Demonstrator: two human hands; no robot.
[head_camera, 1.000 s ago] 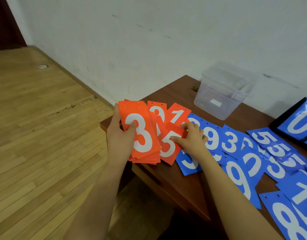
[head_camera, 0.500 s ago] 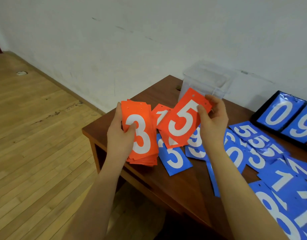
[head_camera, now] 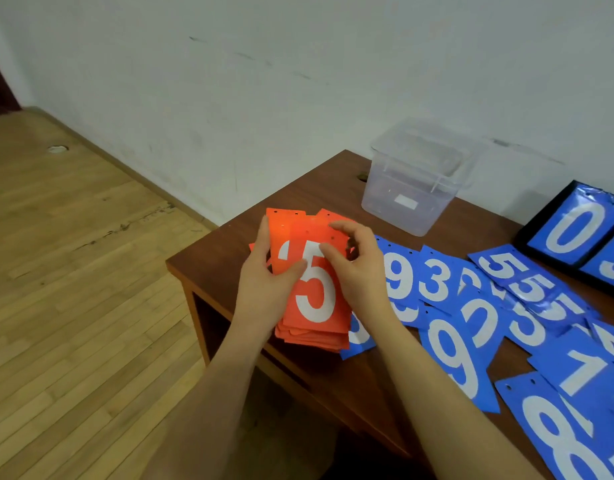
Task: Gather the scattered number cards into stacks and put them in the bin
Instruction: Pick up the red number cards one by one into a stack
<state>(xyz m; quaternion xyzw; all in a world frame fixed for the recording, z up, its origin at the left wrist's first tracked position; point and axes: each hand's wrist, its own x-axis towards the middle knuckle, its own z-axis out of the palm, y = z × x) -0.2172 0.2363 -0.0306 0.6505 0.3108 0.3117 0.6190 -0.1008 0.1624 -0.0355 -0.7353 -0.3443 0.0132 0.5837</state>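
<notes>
The left hand [head_camera: 264, 292] grips the thick stack of orange plastic number cards [head_camera: 312, 292] over the table corner, long axis pointing away, right hand [head_camera: 354, 271] pinching its top "5" (clear plastic bin [head_camera: 416, 178] lies beyond, rightward).

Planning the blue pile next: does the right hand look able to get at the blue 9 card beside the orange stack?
Probably yes. The right hand sits just left of the blue 9 card, which lies face up with nothing on top; the hand only has to let go of the orange stack.
</notes>
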